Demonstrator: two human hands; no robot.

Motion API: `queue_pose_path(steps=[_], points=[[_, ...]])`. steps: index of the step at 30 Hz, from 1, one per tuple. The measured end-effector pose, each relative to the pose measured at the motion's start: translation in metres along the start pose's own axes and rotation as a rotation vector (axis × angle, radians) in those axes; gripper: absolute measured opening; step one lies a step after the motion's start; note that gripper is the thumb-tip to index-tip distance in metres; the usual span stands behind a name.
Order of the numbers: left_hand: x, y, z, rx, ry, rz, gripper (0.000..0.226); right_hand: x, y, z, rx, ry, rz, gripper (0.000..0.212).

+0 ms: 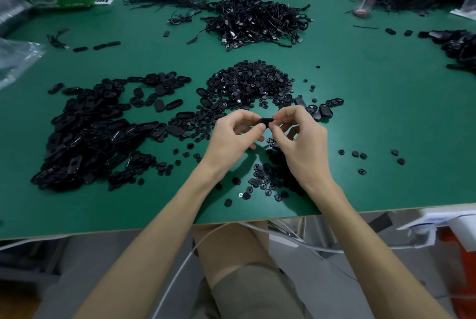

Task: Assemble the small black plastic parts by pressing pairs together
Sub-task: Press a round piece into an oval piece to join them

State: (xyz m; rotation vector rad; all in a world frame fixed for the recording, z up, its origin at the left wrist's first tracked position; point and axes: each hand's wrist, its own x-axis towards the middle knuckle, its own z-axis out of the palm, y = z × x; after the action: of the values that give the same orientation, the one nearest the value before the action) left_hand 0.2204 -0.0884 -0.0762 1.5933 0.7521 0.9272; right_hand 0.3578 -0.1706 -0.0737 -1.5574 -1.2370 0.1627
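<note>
Hands meet over the near-middle of the bench (373, 143): left hand (229, 138) and right hand (301, 141) both pinch one small black part (266, 121) between thumbs and fingers (284, 115), held clear of the surface. Step in hand looks like pressing a pair together. Fingertips cover the joint, so I can't tell whether a second piece is seated. The next move calls for a firm, square squeeze. After that, a fresh oval shell from the oval pile (90, 133) toward the left edge and a round piece from the round heap (247, 84) mid-bench. Part details are too small to read. The dark pile (461, 48) at the right edge is cut off.
</note>
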Motion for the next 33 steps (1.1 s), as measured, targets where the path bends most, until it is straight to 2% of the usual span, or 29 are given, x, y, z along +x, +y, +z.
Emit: queue_pose_path(steps=[10,17,33], points=[[0.0001,-0.0012,0.0003,0.024,-0.013,0.028,0.007,-0.0003,-0.0005,0.0012,-0.043,-0.011,-0.021,0.02],[0.0004,-0.0013,0.0007,0.027,-0.003,0.037,0.014,0.0007,0.0008,0.0015,-0.026,-0.019,-0.004,0.019],[-0.0005,-0.0009,-0.0004,-0.044,-0.017,0.012,0.019,0.0003,0.0006,-0.0015,-0.058,0.02,0.025,0.007]])
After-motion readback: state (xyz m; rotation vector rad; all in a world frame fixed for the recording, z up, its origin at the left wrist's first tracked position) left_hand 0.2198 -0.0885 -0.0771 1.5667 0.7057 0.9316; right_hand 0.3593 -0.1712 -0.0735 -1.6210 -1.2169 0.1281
